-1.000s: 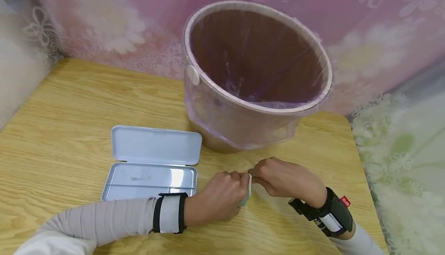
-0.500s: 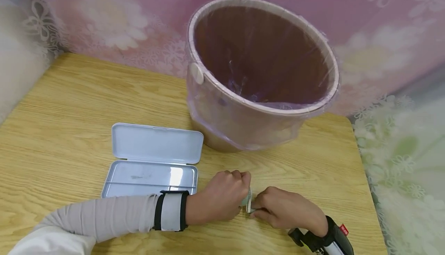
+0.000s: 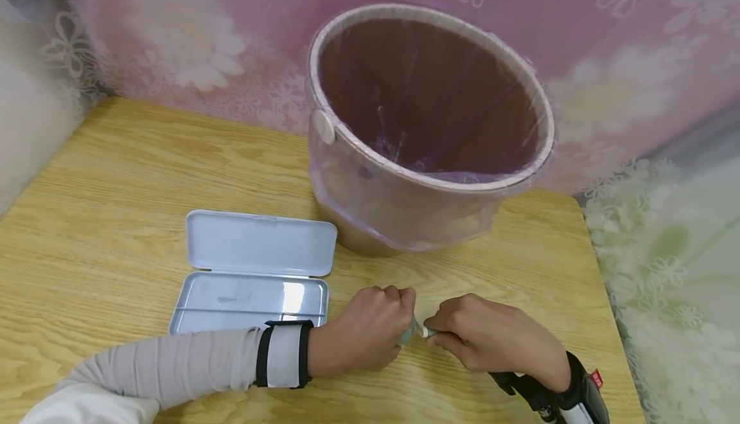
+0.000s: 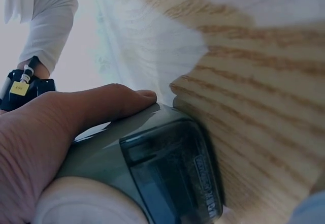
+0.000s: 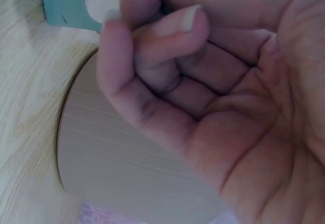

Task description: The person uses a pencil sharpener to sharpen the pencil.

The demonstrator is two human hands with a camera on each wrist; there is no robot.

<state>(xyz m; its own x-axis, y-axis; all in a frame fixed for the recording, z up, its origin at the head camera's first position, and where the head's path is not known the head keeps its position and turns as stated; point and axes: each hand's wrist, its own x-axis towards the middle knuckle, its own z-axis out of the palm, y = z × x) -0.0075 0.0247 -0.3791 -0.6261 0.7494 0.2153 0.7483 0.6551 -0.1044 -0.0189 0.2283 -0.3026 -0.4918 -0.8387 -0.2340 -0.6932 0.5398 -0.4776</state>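
Observation:
My left hand [image 3: 364,329] grips a green pencil sharpener [image 3: 408,333] low over the table, most of it hidden by the fingers in the head view. In the left wrist view the thumb lies along its green body, beside a dark see-through shavings drawer [image 4: 172,168] and a cream round part [image 4: 89,203]. At the sharpener's right end, my right hand [image 3: 491,334] pinches the small handle of its white crank [image 3: 424,332]. The right wrist view shows curled fingers [image 5: 167,36] in front of the teal end with a white disc [image 5: 101,1].
An open light-blue pencil case [image 3: 260,244] lies left of the hands, its lid folded back. Behind the hands stands a tall bin [image 3: 405,215] lined with a thin clear purple bag. A flowered curtain [image 3: 191,38] hangs behind the wooden table [image 3: 144,160].
My right hand has swung from high at the sharpener's end down toward me, then partly up and to the right, turning the crank. The left hand holds the sharpener in place.

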